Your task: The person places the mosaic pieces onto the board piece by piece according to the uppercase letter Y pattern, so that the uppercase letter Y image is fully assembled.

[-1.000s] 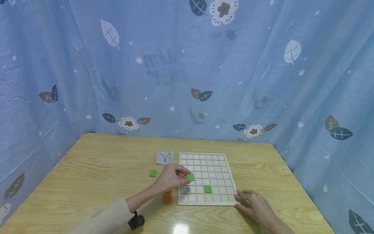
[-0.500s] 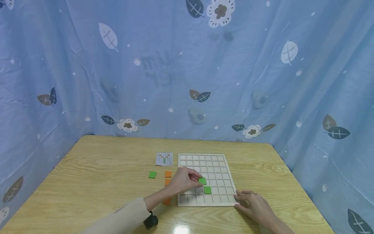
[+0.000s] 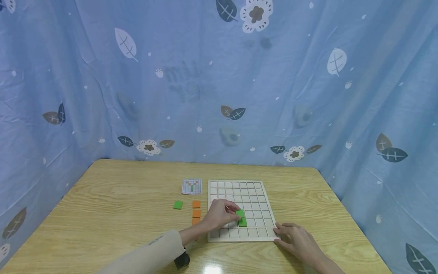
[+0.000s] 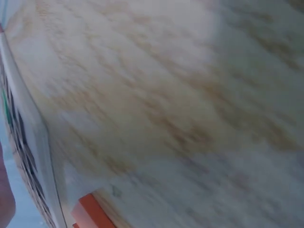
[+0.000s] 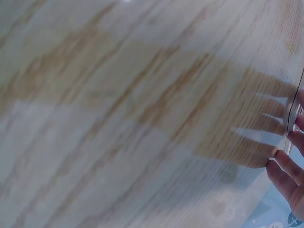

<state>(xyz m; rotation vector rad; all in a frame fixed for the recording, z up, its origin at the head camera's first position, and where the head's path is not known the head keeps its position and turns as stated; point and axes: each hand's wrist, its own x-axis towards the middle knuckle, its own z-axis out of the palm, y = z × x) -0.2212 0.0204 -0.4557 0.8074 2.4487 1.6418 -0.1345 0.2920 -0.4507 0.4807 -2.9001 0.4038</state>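
Note:
My left hand pinches a green square tile between thumb and fingertips, over the white grid board. Just in front of it a second green tile lies in a cell, and the held tile overlaps its far edge in the head view. My right hand rests at the board's near right corner, thumb and fingertips touching the rim. In the right wrist view those fingers line the board's edge. Only a sliver of the left hand shows in the left wrist view.
Left of the board, several orange tiles lie in a column, partly hidden by the left forearm. A loose green tile sits farther left. Behind it lies a small pattern card. The wooden table ends at a blue patterned curtain.
My left hand has carried the green tile rightward across the board to beside the tile in the cell. The orange tiles have come into view behind the forearm. The right hand stays put.

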